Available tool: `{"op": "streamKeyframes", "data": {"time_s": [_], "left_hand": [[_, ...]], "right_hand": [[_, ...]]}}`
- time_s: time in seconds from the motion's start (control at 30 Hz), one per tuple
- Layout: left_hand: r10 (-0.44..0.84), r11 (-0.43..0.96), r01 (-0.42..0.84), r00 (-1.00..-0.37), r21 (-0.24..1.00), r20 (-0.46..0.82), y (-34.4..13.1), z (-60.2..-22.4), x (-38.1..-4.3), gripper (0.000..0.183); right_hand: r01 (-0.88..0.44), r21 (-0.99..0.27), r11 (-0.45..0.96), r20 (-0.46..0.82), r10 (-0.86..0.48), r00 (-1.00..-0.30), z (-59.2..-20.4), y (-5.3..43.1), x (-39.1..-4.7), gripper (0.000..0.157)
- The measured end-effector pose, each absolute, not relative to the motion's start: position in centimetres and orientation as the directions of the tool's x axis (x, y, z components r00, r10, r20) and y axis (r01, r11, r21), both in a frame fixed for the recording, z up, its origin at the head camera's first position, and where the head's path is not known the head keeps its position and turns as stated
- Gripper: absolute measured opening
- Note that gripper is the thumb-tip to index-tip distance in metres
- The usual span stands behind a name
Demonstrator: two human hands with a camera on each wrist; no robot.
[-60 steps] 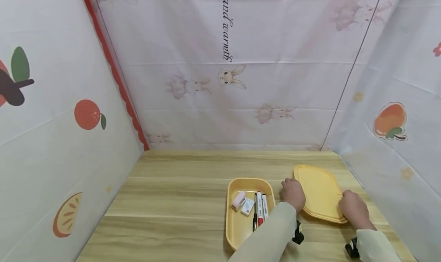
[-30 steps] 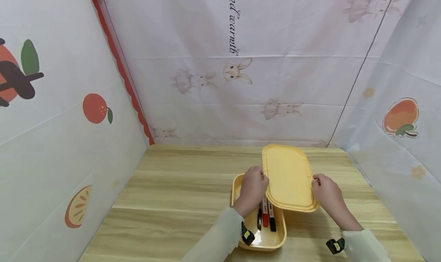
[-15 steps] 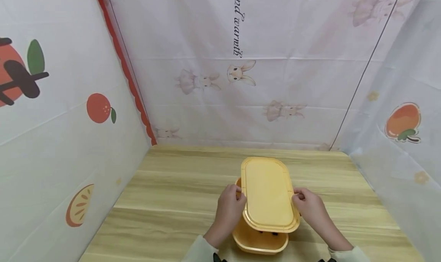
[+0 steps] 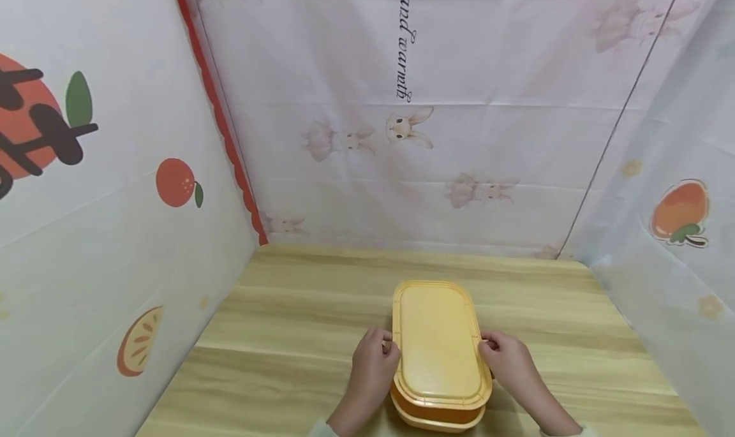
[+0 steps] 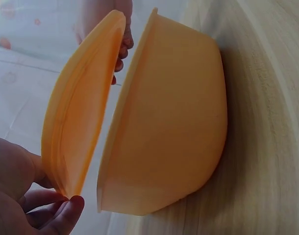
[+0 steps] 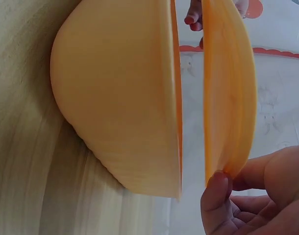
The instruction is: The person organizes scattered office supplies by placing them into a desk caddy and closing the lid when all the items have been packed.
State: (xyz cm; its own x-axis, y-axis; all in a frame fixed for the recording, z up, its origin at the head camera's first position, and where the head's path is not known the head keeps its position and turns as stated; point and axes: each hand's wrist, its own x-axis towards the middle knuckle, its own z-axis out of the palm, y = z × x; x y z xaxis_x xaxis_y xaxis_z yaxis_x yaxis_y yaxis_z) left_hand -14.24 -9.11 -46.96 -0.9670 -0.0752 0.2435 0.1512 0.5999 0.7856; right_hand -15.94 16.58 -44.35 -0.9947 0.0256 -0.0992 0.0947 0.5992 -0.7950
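A yellow rectangular lid with rounded corners hangs just over a matching yellow box on the table. My left hand pinches the lid's left edge between thumb and fingers. On the opposite edge my right hand pinches it the same way. Both wrist views show a gap between the lid and the rim of the box, so the two are apart. The lid hides the inside of the box, where pens and small items lay in earlier frames.
The wood-grain table spreads out on both sides of the box. A white printed cloth with rabbits stands behind it, and fruit-patterned cloth walls rise at the left and right.
Both hands have lifted the lid from the table's right side and carried it left, over the box. In the last half second it came lower and lined up with the box.
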Motion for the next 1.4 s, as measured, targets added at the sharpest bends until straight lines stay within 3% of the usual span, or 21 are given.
{"op": "streamKeyframes", "data": {"time_s": [0.13,0.3,0.43,0.63,0.97,1.2,1.4], "left_hand": [[-0.072,0.647,0.137,-0.968,0.750,0.239,-9.5,-47.2,-14.4,0.010],[-0.039,0.797,0.166,-0.946,0.582,0.323,-8.7,-45.1,-15.9,0.025],[0.076,0.871,0.249,-0.920,0.423,0.385,-6.0,-41.3,-17.5,0.019],[0.259,0.900,0.337,-0.923,0.276,0.283,-0.8,-38.5,-20.2,0.021],[0.269,0.923,0.316,-0.938,0.219,0.220,2.8,-39.1,-22.9,0.045],[0.243,0.923,0.294,-0.945,0.248,0.218,3.0,-39.7,-23.3,0.043],[0.229,0.915,0.315,-0.920,0.253,0.320,3.0,-39.3,-23.3,0.038]], "right_hand": [[0.065,-0.775,0.629,-0.064,0.025,-0.998,-44.2,16.3,-15.9,0.033],[0.024,-0.754,0.657,-0.011,0.023,-1.000,-43.2,16.1,-16.2,0.034],[0.008,-0.750,0.662,0.020,0.035,-0.999,-42.8,15.9,-16.4,0.032],[-0.026,-0.724,0.690,0.076,0.042,-0.996,-42.3,15.3,-16.2,0.032],[-0.096,-0.674,0.732,0.184,0.041,-0.982,-41.5,14.3,-15.1,0.028],[-0.122,-0.675,0.727,0.236,0.056,-0.970,-41.6,13.3,-14.6,0.025],[-0.180,-0.660,0.729,0.318,0.055,-0.946,-41.2,13.0,-14.4,0.021]]}}
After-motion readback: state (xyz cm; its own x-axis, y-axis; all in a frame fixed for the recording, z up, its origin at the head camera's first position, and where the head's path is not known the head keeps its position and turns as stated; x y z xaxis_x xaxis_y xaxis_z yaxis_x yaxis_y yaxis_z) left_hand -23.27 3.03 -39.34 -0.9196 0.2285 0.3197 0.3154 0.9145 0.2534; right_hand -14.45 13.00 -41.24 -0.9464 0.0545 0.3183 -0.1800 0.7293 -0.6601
